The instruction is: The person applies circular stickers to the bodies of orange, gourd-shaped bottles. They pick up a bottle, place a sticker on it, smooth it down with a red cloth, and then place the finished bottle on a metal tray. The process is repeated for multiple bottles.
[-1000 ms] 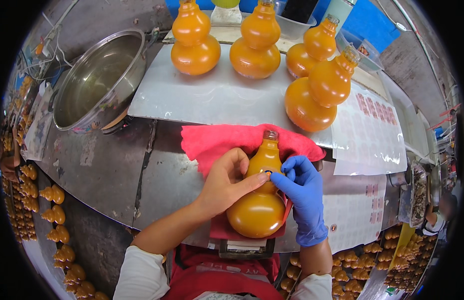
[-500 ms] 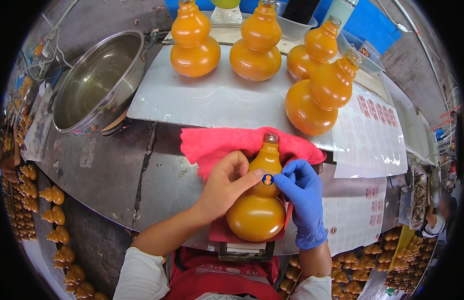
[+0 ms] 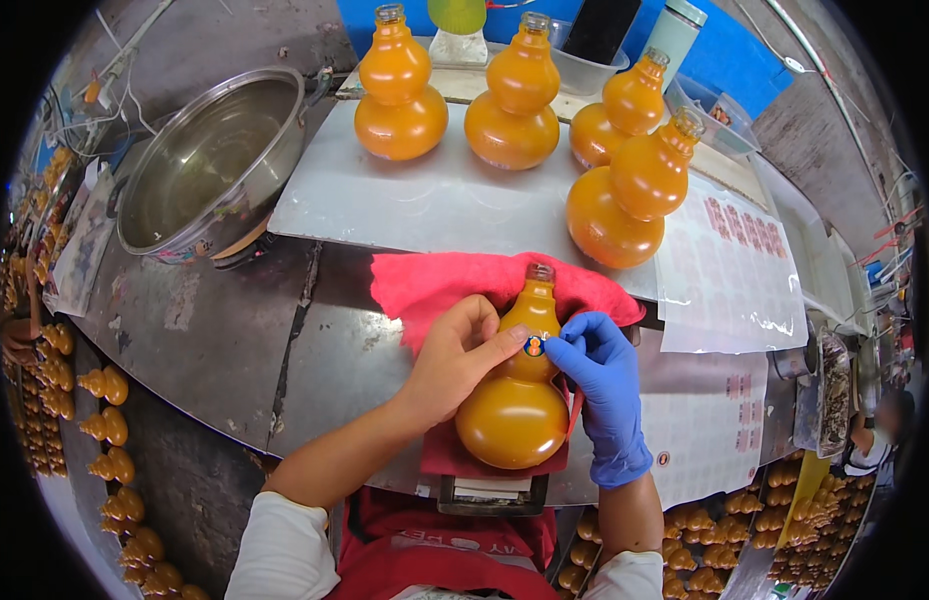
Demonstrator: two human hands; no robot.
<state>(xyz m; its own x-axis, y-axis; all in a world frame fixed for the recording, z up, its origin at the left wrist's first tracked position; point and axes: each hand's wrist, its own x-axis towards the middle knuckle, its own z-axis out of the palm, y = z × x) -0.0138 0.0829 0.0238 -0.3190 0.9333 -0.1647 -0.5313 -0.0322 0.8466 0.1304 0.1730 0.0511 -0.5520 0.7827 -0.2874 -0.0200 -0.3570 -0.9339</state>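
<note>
So there's an orange gourd-shaped glass bottle (image 3: 516, 400) lying on its side on a pinkish-red cloth (image 3: 454, 285), neck pointing away from the person, right at the near edge of the worn metal counter (image 3: 234, 350). The bare left hand (image 3: 459, 355) is curled over the bottle's left side, gripping it around the waist, with the thumb stretched out toward a small round sticker (image 3: 533, 346) on the narrow part. The right hand (image 3: 599, 385), in a blue glove, comes in from the other side, and its fingertips are pinched right at that sticker, touching it. So both hands are closed on the bottle, pretty much meeting at the sticker.

Farther back there's a pale grey sheet (image 3: 434, 195) with four more orange gourd bottles (image 3: 509, 105) standing upright on it, three in a row at the back and one nearer on the right. To the left sits a big stainless steel pot (image 3: 209, 160). On the right are clear backing sheets of small stickers (image 3: 729, 270), one under the gloved wrist too. Down both sides of the counter you can see loads of tiny orange gourd bottles (image 3: 109, 430) packed in rows.
</note>
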